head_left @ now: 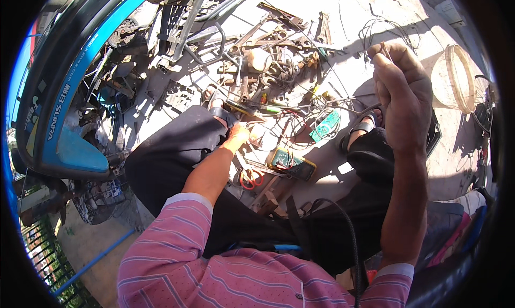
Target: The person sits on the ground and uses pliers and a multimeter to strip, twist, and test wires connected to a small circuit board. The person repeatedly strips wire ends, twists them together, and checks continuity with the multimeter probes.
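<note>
The right hand (403, 91) is pinching a tiny thing (383, 47) up-right of the green board (325, 127), while the left hand (238, 136), grip unclear, is sitting left of the board.

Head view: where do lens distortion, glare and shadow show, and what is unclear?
Head view: the blue panel bends near the black rim; head view: glare bleaches the pale ground toward the top, and the left hand looks overexposed; head view: the right hand looks darker, and the thin thing in its fingers is too small to identify; head view: shadow falls below the green board.
</note>
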### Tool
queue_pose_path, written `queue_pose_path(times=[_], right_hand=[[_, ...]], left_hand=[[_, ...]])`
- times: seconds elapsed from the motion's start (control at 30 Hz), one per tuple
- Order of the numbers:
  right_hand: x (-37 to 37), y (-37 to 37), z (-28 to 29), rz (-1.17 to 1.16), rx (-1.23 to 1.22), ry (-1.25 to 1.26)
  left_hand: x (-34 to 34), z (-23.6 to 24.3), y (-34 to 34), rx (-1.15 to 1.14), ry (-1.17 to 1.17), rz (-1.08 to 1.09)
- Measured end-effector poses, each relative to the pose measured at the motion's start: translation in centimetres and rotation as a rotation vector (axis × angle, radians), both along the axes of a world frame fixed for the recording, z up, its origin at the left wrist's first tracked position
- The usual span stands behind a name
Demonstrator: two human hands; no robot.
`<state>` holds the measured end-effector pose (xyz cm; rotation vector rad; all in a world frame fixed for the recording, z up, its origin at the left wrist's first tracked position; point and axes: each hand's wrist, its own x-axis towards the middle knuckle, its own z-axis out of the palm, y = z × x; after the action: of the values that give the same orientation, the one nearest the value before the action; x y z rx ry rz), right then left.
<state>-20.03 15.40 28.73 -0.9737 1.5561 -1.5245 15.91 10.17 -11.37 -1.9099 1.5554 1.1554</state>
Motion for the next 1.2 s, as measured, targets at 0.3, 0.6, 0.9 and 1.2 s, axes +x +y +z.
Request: queue_pose_path(times=[0.3, 0.6, 0.9, 1.2], right_hand=[[0.1, 0.2, 0.7, 0.023, -0.011, -0.014], [1.4, 1.3, 0.2, 0.092, 0.044, 0.03], [4.6, 2.1, -1.2, 0.465, 0.227, 0.099], [4.7, 3.0, -0.6, 0.653, 0.179, 0.201]], left_hand=[[-3.5, 6.8, -1.8, 0.048, 0.073, -0.552], [-9.6, 25.6, -5.6, 0.163, 0.497, -0.353], [-10.6, 40.1, -2.5, 0.242, 0.929, -0.035], [-12.6, 41.9, -1.3, 0.161, 1.279, 0.284]])
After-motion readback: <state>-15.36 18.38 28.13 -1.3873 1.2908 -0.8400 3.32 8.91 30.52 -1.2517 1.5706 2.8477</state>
